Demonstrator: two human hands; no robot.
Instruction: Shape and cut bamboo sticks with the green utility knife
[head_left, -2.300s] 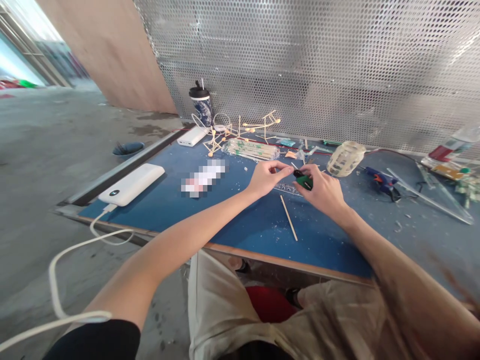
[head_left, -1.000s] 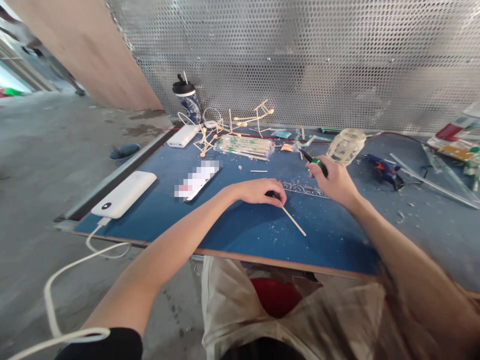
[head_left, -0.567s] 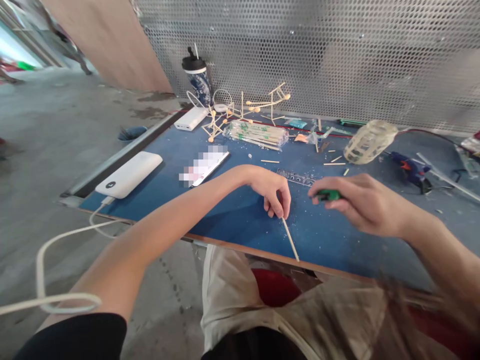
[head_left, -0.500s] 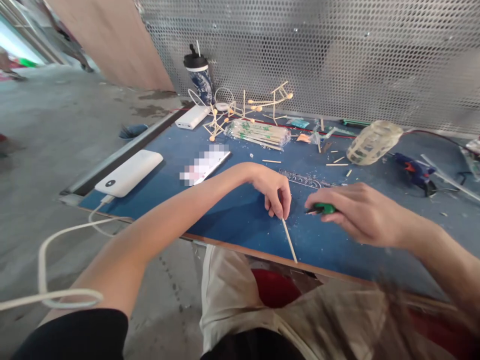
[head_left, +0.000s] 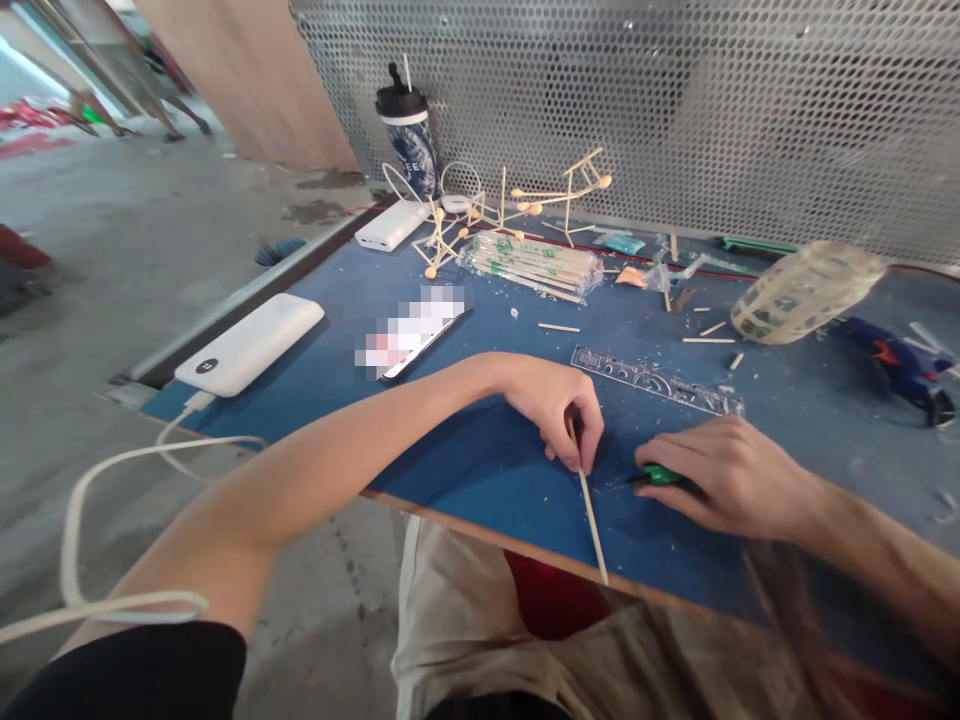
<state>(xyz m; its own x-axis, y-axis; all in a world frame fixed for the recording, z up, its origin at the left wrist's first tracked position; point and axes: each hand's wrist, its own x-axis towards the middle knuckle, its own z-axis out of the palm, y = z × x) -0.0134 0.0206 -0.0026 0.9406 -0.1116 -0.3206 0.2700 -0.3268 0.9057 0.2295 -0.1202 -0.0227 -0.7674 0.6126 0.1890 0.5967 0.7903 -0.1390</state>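
Note:
My left hand (head_left: 559,410) pinches a thin wooden stick (head_left: 594,530) near its upper part; the stick's lower end reaches the front edge of the blue table (head_left: 465,470). To the right, my right hand (head_left: 720,475) is closed around a green-handled tool (head_left: 660,475), whose dark tip points left toward the stick without touching it. Just behind both hands lies a clear patterned ruler (head_left: 652,382). Short cut sticks (head_left: 709,340) are scattered beyond it.
A phone (head_left: 420,335) and white power bank (head_left: 251,345) lie left. Behind are a lidded cup (head_left: 411,140), a stick structure (head_left: 568,205), bagged sticks (head_left: 529,262), a plastic bottle (head_left: 806,290) and a blue glue gun (head_left: 900,365). A perforated metal panel (head_left: 637,90) borders the back.
The view has shifted slightly. My right hand with the green tool has come down toward the table and uncovered more of the ruler. My left hand still holds the stick.

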